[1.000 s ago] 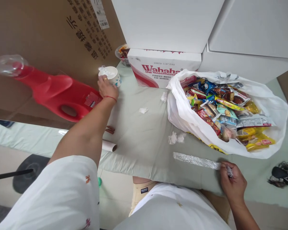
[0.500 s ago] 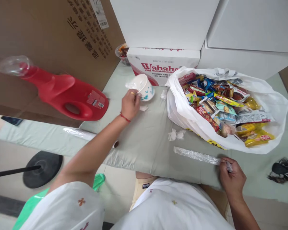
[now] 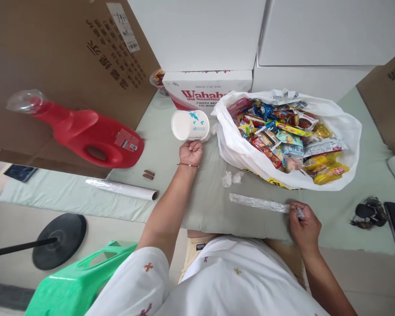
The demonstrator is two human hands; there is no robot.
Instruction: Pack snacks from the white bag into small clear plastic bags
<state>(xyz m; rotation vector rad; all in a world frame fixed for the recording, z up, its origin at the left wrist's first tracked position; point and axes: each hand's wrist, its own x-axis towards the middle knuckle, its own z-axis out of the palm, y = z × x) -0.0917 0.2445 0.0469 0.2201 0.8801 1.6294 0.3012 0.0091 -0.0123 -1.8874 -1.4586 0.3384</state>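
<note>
A white paper cup [image 3: 197, 125] with blue print is tipped over, its mouth facing left. Just below it, my left hand [image 3: 191, 152] is closed in a fist with the curled fingers turned up, touching or nearly touching the cup. What the fist holds, if anything, is hidden. My right hand [image 3: 305, 224] pinches one end of a flattened, crinkled strip of clear plastic wrap [image 3: 260, 203], which stretches left over the table. Crumpled whitish scraps [image 3: 232, 178] lie between the strip and a white plastic bag [image 3: 228, 145] full of wrapped snacks.
A red jug [image 3: 95, 136] stands at the left by a brown cardboard box [image 3: 62, 52]. A wrapped roll [image 3: 121, 189] and small brown strips [image 3: 148, 174] lie on the table. White boxes [image 3: 197, 35] line the back. A green plastic stool [image 3: 75, 281] is at the lower left.
My left hand has turned from reaching over the cup's rim to a fist below it. The cup's mouth has swung from up-left to left. My right hand still holds the strip.
</note>
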